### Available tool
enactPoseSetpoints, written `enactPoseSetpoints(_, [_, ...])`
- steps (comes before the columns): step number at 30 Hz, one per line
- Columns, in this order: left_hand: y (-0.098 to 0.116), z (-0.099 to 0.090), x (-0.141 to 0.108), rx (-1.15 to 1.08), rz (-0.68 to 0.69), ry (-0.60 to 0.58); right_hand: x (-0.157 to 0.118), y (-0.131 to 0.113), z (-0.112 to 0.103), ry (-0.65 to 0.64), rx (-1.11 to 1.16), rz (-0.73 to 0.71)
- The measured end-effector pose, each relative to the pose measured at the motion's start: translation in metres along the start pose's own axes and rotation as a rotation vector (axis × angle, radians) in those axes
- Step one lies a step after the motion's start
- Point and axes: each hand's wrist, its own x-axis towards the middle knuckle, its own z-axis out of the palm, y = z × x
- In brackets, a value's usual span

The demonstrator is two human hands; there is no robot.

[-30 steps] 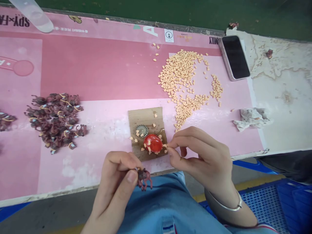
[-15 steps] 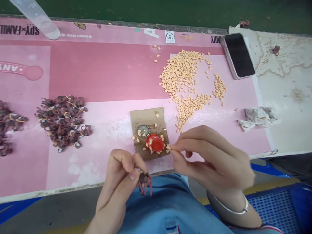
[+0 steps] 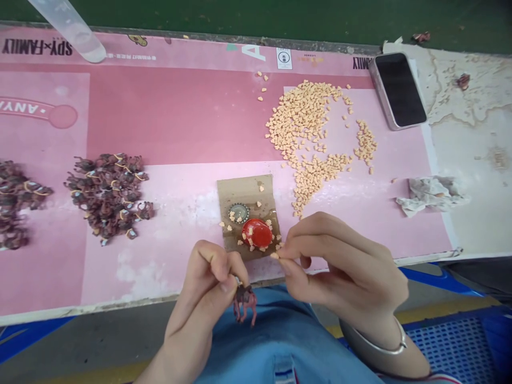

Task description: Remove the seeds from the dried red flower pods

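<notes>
Between thumb and fingers, my left hand (image 3: 212,293) pinches a small dark reddish figure (image 3: 245,304), whose legs hang over the table's front edge. My right hand (image 3: 340,266) holds a tiny beige piece (image 3: 274,256) at its thumb and fingertip, a little right of the figure and apart from it. Behind both hands lies a brown card (image 3: 244,186). On it are a red dish (image 3: 258,233), a bottle cap (image 3: 239,213) and several beige pieces. A large pile of beige pieces (image 3: 300,117) is spread farther back.
Two clusters of dark figures, one nearer (image 3: 108,197) and one at the left edge (image 3: 16,202), lie on the pink table sheet (image 3: 180,117). A phone (image 3: 400,90), crumpled tissue (image 3: 434,194) and clear plastic strip (image 3: 76,32) are also there.
My right hand has lowered slightly, bringing the beige piece nearer the front edge. My left hand has shifted a little right with the figure, whose legs have turned. The whole view has shifted slightly.
</notes>
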Motion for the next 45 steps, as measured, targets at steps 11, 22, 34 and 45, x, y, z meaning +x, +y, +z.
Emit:
enactPoseSetpoints(11, [0.003,0.003,-0.004,-0.032,-0.076,0.001,-0.009,-0.009,0.015,-0.025,0.288,-0.023])
enactPoseSetpoints(22, [-0.008,0.0,-0.009,0.216,0.167,-0.013,-0.016,-0.03,-0.006,-0.189,-0.103,-0.042])
enactPoseSetpoints(34, [0.022,-0.001,0.011,0.958,0.468,-0.041,-0.024,-0.003,-0.017,0.027,-0.251,-0.05])
enactPoseSetpoints(45, [0.164,-0.021,0.29,1.936,0.491,0.37,-0.059,0.07,-0.044,0.196,-0.404,-0.018])
